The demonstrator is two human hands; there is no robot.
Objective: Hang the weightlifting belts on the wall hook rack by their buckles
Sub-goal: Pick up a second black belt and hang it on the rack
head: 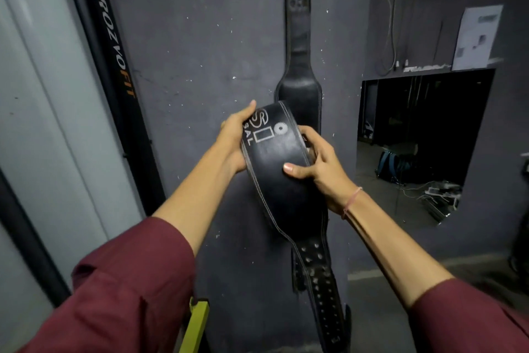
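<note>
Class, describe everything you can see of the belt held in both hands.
The belt is black and leather-looking, with pale edge stitching and white markings: the letters SAL, a rectangle, a toothed wheel. Its wide part arches between the hands; its narrow end, with rows of holes, hangs down. The left hand grips its upper left edge, the right hand its right edge, thumb on the face. No buckle shows.
</note>
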